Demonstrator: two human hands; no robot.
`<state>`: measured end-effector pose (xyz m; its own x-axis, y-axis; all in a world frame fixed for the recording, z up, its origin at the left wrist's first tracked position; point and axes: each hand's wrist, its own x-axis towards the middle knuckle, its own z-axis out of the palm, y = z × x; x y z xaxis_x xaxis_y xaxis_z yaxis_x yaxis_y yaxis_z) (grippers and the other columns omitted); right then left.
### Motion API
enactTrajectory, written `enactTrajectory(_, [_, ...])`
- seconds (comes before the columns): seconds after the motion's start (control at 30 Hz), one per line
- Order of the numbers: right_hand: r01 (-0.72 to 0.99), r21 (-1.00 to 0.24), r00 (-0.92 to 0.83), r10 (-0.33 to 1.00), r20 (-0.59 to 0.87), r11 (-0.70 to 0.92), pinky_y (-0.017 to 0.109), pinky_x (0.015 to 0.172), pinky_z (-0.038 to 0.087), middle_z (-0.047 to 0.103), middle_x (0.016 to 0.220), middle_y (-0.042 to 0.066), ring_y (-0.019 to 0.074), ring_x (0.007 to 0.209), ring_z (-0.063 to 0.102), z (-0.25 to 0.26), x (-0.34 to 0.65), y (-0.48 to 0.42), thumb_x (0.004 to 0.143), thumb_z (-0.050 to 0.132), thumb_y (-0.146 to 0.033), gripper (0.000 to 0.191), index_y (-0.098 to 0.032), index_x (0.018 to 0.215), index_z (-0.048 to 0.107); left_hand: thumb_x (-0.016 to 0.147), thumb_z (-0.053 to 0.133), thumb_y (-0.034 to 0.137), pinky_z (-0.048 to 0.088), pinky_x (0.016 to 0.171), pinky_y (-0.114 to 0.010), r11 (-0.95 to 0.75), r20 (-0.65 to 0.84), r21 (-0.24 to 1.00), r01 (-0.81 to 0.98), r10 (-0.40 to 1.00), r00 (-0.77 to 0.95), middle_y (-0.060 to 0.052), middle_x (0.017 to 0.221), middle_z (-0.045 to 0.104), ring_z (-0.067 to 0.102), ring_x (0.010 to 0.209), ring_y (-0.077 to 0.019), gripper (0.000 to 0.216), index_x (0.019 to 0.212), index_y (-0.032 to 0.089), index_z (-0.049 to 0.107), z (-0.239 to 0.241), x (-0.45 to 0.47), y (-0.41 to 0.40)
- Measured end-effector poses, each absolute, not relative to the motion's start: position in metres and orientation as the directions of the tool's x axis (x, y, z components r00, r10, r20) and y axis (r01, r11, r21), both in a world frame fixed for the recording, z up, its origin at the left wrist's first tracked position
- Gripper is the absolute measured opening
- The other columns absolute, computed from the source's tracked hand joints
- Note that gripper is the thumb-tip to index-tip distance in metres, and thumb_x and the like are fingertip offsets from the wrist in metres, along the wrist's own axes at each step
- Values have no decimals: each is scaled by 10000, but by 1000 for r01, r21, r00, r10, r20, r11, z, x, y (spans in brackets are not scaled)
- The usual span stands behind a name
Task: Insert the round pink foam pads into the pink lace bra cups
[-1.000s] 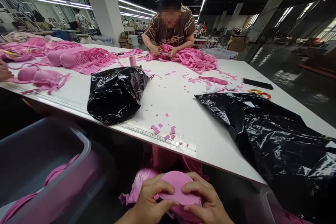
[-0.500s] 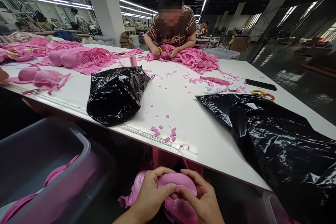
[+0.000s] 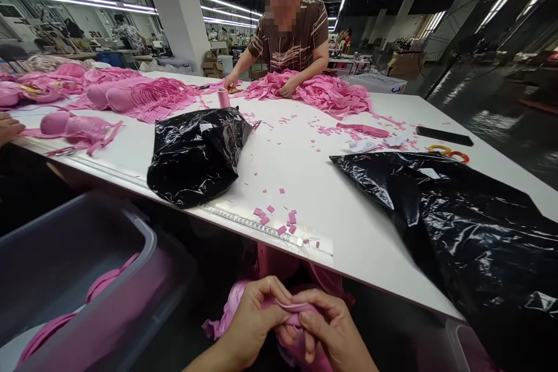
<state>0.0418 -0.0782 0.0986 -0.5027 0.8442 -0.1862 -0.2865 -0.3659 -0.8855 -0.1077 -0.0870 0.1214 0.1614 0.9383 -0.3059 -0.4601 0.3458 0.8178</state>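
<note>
Below the near edge of the white table (image 3: 349,226), my left hand (image 3: 250,319) and my right hand (image 3: 329,328) are both closed on a pink padded bra cup (image 3: 290,308), folded between my fingers. More pink bra fabric (image 3: 229,311) hangs under and left of my hands. Small pink fabric scraps (image 3: 274,218) lie on the table edge just above my hands, beside a measuring tape (image 3: 235,218) fixed along that edge.
Two crumpled black plastic bags lie on the table, one at the middle (image 3: 196,154), one at the right (image 3: 471,232). A grey bin (image 3: 74,267) holding pink pieces stands at my left. A person (image 3: 292,29) across the table handles pink straps (image 3: 318,90). Pink bras (image 3: 74,128) and another person's hand (image 3: 9,128) are at left.
My hands have folded the pink cup from a flat round shape into a narrow pinched fold. The person opposite has straightened up and reached one arm out to the side.
</note>
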Motion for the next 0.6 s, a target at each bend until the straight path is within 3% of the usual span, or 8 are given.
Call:
enactTrajectory(0.1, [-214,-921,-555,816,-160,-327,190,435,445,624,577,-15,91,431,539,106,45,-75,766,633,-363,298,-207,1020,638,577,732,149,431,360,-172,384,-359,788,-482,922,147,27,700,590,582,389,-101,231,621,127,506,120,-106,-87])
enactTrajectory(0.2, [-268,-904,-475,862,-177,-333,149,363,374,591,462,-31,65,331,485,104,43,-79,770,615,-353,210,-199,898,680,607,713,148,453,394,-180,379,-347,798,-469,925,156,20,705,578,589,428,-99,209,630,129,506,120,-102,-89])
enactTrajectory(0.3, [-385,-818,-406,874,-266,-428,126,284,272,612,458,-22,55,266,450,100,37,-81,705,646,-307,139,-186,758,688,701,663,208,494,451,-214,279,-219,883,-377,956,193,-17,838,568,597,493,-94,157,669,133,529,123,-105,-92])
enactTrajectory(0.37, [-434,-760,-399,859,-320,-484,122,268,257,638,493,-8,53,258,450,100,34,-80,655,653,-267,106,-176,701,684,771,597,211,536,578,-263,96,-53,981,-169,969,241,-66,981,565,634,639,-130,75,753,146,565,125,-111,-94])
enactTrajectory(0.43, [-446,-722,-397,840,-370,-529,114,259,240,634,474,-3,44,246,428,103,33,-77,618,649,-237,91,-166,666,679,796,565,157,523,755,-300,-187,148,977,102,939,310,-93,1060,568,626,847,-177,81,874,168,582,125,-118,-96])
enactTrajectory(0.5, [-433,-700,-404,816,-412,-568,108,254,230,628,453,7,38,240,412,105,34,-74,601,651,-229,104,-153,667,679,791,557,82,489,828,-279,-451,337,849,275,864,376,-95,1028,595,593,942,-179,224,992,182,556,121,-124,-97])
enactTrajectory(0.6, [-407,-704,-472,794,-384,-582,116,270,272,646,499,18,43,260,431,102,37,-73,631,677,-265,181,-141,762,679,798,514,21,500,737,-220,-632,507,686,360,770,386,-85,917,620,602,849,-147,318,1077,172,488,110,-128,-99])
